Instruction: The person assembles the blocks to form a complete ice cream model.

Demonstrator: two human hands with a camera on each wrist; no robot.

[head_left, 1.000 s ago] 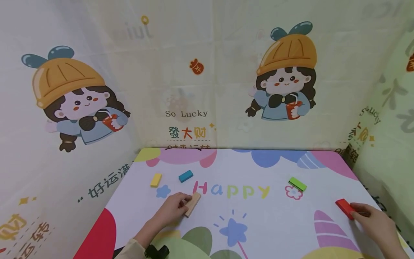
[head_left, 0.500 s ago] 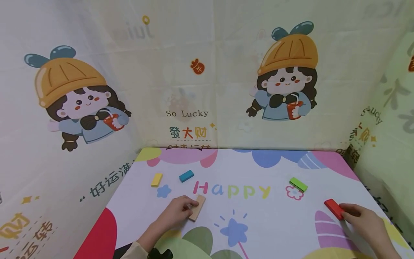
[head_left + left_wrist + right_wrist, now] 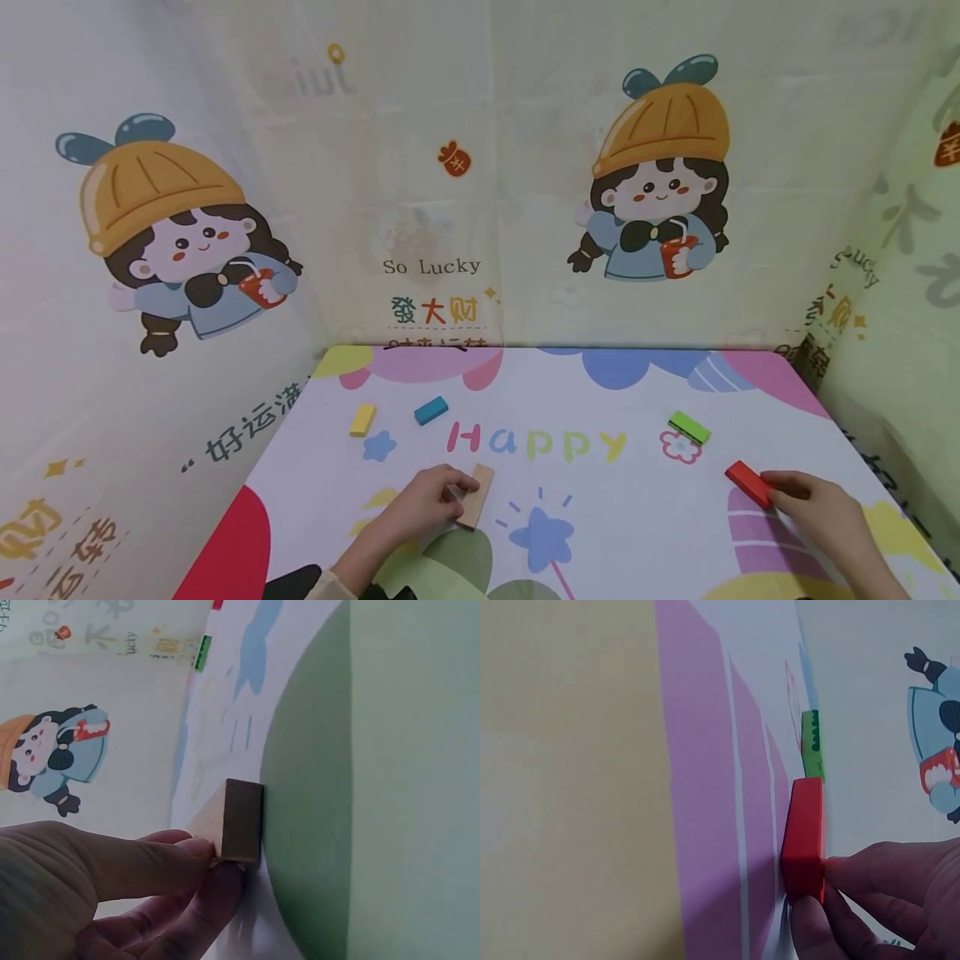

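Note:
My left hand point(image 3: 426, 506) pinches a plain wooden block point(image 3: 477, 497) between thumb and fingers, left of the printed blue star. In the left wrist view the block point(image 3: 241, 821) shows its end face, low over or on the table. At the right, my right hand point(image 3: 817, 507) grips a red block point(image 3: 747, 484) by its near end, over the purple striped print. The right wrist view shows the red block point(image 3: 804, 836) between thumb and fingertips; whether it touches the table I cannot tell.
A yellow block point(image 3: 362, 420) and a blue block point(image 3: 431, 410) lie at the back left of the printed table point(image 3: 630, 508). A green block point(image 3: 689, 427) lies back right, beyond the red one. Printed cloth point(image 3: 525, 250) hangs behind the table.
My left hand has moved right and toward me with the wooden block. My right hand has moved left with the red block. The yellow, blue and green blocks stay put.

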